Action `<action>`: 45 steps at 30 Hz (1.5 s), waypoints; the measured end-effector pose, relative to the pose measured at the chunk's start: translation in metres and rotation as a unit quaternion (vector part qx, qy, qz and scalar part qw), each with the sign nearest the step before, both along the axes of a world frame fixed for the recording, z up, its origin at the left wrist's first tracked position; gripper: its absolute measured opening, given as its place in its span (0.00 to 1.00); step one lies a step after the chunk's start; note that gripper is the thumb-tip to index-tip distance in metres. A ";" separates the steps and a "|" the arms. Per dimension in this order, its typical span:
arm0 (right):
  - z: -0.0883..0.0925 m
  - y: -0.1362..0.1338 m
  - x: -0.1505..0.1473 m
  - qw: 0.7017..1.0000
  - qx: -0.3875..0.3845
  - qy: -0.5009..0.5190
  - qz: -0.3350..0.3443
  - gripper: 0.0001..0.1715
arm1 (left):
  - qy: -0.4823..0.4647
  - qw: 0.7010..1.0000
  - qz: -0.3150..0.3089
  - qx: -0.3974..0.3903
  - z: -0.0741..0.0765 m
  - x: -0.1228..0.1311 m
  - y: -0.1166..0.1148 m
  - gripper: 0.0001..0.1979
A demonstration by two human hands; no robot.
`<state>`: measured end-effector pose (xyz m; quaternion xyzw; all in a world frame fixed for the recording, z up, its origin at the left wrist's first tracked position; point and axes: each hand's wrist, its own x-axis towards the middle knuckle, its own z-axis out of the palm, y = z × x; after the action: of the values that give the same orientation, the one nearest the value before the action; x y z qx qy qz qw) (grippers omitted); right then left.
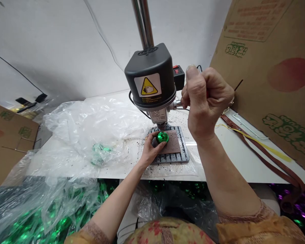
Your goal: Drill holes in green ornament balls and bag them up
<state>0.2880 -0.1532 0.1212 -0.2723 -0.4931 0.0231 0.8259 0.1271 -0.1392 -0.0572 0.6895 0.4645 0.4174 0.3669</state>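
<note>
The shiny green ball [162, 137] sat in the left hand [149, 152], and the fingers gripped it firmly against a brown pad [174, 144], right below the bottom of a small drill [149, 74]. The right hand [205, 101] was closed in a fist up high, just beside the drill's metal rod [178, 103]. Clear plastic [91, 125] lay nearby on the left.

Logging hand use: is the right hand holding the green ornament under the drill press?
No, the left hand holds the ornament over the base; the right hand is a raised fist beside the press.
</note>
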 end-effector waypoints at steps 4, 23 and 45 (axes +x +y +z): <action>-0.002 0.001 0.001 0.999 -0.030 -0.013 -0.016 0.26 | -0.024 1.000 -0.001 -0.015 -0.002 0.003 -0.001 0.26; 0.001 0.002 0.003 0.999 -0.009 -0.037 -0.037 0.28 | 0.019 1.000 0.009 0.013 -0.002 0.011 -0.004 0.26; -0.029 -0.010 -0.002 0.997 0.037 -0.028 -0.055 0.26 | -0.029 0.999 -0.026 0.027 0.000 0.019 -0.009 0.24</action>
<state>0.2861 -0.1636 0.0920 -0.2689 -0.5008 -0.0481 0.8213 0.1463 -0.1484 -0.0575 0.6986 0.4243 0.4397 0.3723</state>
